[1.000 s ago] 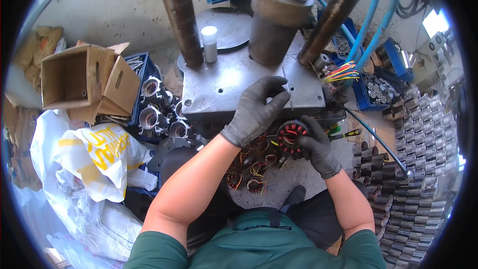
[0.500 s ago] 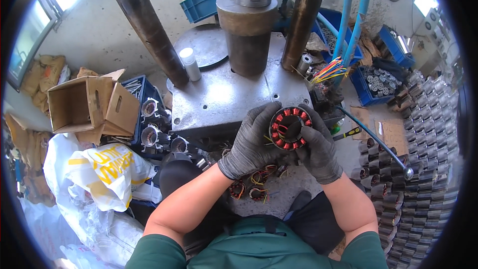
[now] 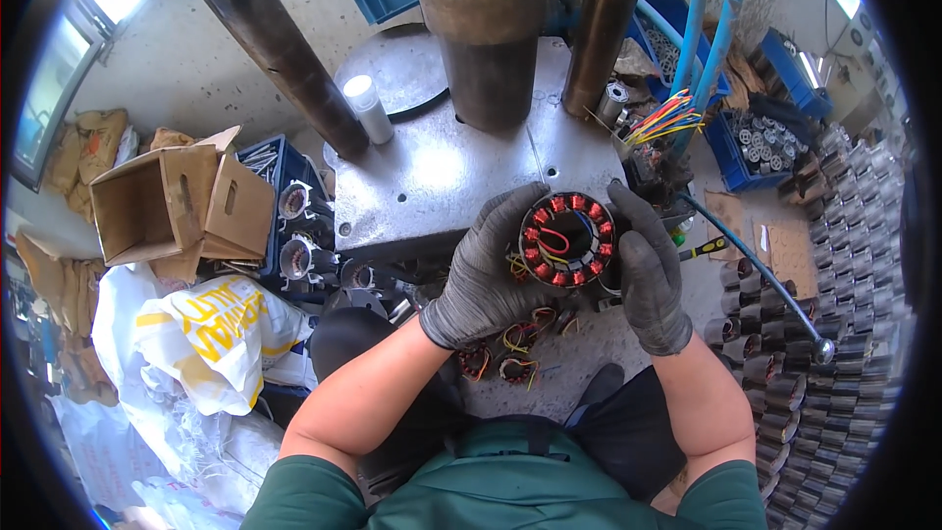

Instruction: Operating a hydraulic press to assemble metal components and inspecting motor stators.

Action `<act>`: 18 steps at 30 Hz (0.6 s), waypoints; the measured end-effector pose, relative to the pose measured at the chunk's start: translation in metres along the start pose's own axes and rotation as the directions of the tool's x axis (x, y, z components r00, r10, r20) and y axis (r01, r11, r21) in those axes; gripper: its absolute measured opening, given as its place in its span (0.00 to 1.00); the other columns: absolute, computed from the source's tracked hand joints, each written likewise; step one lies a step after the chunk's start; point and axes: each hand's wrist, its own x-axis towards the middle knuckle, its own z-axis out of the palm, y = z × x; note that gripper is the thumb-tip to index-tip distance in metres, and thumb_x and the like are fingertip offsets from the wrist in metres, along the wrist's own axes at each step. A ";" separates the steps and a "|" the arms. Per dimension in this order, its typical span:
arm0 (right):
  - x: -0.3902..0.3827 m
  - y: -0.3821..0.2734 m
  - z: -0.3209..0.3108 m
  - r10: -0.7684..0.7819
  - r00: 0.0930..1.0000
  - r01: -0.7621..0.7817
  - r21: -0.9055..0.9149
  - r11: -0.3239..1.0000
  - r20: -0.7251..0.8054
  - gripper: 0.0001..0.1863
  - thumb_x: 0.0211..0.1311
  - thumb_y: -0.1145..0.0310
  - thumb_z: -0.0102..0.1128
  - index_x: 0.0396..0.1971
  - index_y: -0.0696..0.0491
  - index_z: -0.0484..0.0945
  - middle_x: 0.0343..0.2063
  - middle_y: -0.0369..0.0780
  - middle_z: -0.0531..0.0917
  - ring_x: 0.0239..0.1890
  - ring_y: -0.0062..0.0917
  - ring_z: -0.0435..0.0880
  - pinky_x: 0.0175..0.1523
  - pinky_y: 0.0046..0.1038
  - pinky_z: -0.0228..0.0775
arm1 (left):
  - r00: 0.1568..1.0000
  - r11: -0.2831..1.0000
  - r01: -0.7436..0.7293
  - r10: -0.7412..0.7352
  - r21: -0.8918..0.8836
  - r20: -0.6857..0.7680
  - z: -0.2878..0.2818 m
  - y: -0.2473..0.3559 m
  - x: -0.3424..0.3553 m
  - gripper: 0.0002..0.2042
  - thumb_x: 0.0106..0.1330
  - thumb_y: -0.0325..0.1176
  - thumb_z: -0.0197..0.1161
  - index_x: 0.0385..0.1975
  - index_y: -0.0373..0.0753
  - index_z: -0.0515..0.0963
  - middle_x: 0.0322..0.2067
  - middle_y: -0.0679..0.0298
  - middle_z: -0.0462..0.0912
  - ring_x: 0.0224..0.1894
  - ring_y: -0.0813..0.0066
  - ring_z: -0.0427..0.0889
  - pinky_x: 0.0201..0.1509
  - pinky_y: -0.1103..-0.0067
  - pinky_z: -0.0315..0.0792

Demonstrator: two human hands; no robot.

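Note:
Above the front edge of the press table, a ring-shaped motor stator (image 3: pixel 535 253) with red copper windings faces up, tilted towards me. A red and a yellow wire loop show inside its ring. My left hand (image 3: pixel 491 270), in a grey glove, is closed round the stator's left side, with its fingers partly hidden behind. At the stator's right rim is my right hand (image 3: pixel 650 280), also gloved, its fingers stretched up and thumb apart. Whether it still touches the rim is hard to see. Below my hands, several wound stators (image 3: pixel 517 369) with coloured wires lie on the floor.
The steel press table (image 3: pixel 422 196) carries a thick ram (image 3: pixel 481 59) between two columns and a white bottle (image 3: pixel 368 110). A metal lever (image 3: pixel 756 275) with a ball end juts out at right, near stacked metal cylinders (image 3: pixel 834 334). Cardboard boxes (image 3: pixel 182 201) and white sacks (image 3: pixel 216 334) are at left.
The stator has turned, and its wire loops show more plainly inside the ring. My right hand's thumb has come off the stator's face, and the fingers have straightened. The view has shifted slightly.

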 end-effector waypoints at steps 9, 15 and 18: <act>0.007 0.002 -0.011 -0.273 0.952 0.302 -0.296 0.906 0.135 0.26 0.79 0.59 0.60 0.69 0.58 0.77 0.62 0.45 0.82 0.64 0.32 0.81 0.69 0.38 0.74 | 0.998 0.994 -0.063 0.063 0.094 -0.002 -0.006 0.001 0.000 0.51 0.52 0.37 0.91 0.76 0.36 0.67 0.69 0.53 0.77 0.70 0.60 0.79 0.75 0.63 0.75; 0.010 0.003 -0.013 -0.420 0.875 0.485 -0.446 0.752 0.243 0.28 0.78 0.60 0.59 0.73 0.54 0.76 0.69 0.48 0.76 0.68 0.37 0.79 0.72 0.40 0.71 | 0.979 0.959 -0.203 0.197 0.196 0.048 -0.010 0.005 0.002 0.52 0.49 0.35 0.91 0.78 0.43 0.68 0.70 0.50 0.73 0.71 0.50 0.78 0.75 0.62 0.77; 0.009 0.003 -0.013 -0.413 0.871 0.491 -0.429 0.759 0.266 0.30 0.78 0.58 0.60 0.74 0.53 0.75 0.69 0.48 0.76 0.69 0.37 0.78 0.73 0.40 0.71 | 0.988 0.981 -0.155 0.151 0.120 0.041 -0.008 0.007 -0.001 0.53 0.52 0.38 0.91 0.78 0.36 0.66 0.69 0.52 0.78 0.69 0.59 0.80 0.74 0.63 0.75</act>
